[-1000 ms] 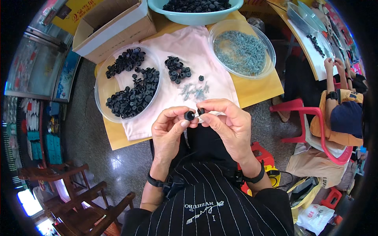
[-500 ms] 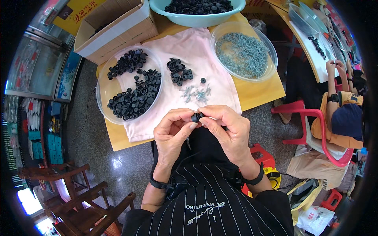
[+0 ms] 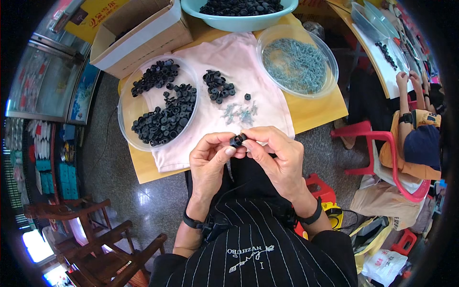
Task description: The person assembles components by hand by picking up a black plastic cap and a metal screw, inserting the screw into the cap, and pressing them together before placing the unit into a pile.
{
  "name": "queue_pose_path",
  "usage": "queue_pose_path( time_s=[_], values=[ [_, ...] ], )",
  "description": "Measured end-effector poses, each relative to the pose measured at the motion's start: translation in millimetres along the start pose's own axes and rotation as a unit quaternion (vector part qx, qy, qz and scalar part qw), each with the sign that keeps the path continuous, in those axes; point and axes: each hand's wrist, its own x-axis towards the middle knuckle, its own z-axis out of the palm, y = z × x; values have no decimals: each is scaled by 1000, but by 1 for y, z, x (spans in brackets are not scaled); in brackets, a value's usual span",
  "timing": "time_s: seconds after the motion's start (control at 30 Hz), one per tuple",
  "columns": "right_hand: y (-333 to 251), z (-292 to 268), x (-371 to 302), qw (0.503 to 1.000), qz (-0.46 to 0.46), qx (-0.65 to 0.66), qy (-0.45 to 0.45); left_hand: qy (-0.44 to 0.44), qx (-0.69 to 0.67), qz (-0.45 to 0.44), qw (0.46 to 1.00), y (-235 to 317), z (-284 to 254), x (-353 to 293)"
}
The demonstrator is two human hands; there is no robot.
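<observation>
Just off the near edge of the table, the fingertips of both my hands pinch a small round black plastic cap [image 3: 237, 140]. My left hand [image 3: 208, 160] grips its left side and my right hand [image 3: 277, 158] its right side. The fingers partly cover it. Beyond my fingers, a small heap of silver screws [image 3: 240, 114] lies on a pale pink cloth [image 3: 234, 52]. Farther back on the cloth are a cluster of black plastic parts [image 3: 219, 87] and one single black piece [image 3: 247, 96].
To the left, a clear round tray [image 3: 123, 125] holds many black parts. A clear bowl [image 3: 311, 95] of screws stands at the right. Behind are a cardboard box [image 3: 148, 40] and a light-blue basin [image 3: 234, 24]. A person sits right on a red chair [image 3: 392, 138]; a wooden chair [image 3: 103, 258] stands lower left.
The black cap has turned between my fingertips, showing more of a hollow side. My left fingers have shifted slightly. At right, the other person's hands have moved a little.
</observation>
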Motion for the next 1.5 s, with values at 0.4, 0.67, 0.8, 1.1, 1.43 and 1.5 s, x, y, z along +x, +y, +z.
queue_pose_path(
  time_s=[0.4,0.67,0.8,1.1,1.43,1.5],
  values=[
    [-6,-3,2,999,43,1,2,4,-43,-12,999,-4,-3,2],
    [-1,1,1,999,-14,-47,3,1,-2,17,1000,-6,-3,3],
    [4,1,1,996,-44,-80,5,-10,41,60,997,-7,-2,4],
    [7,0,2,988,-91,-126,-6,-12,126,87,988,-5,-3,4],
    [12,1,-2,991,-78,-110,-26,-22,175,126,976,-8,-8,3],
    [12,2,-2,991,-78,-106,-28,-19,175,128,976,-8,-9,2]
  ],
)
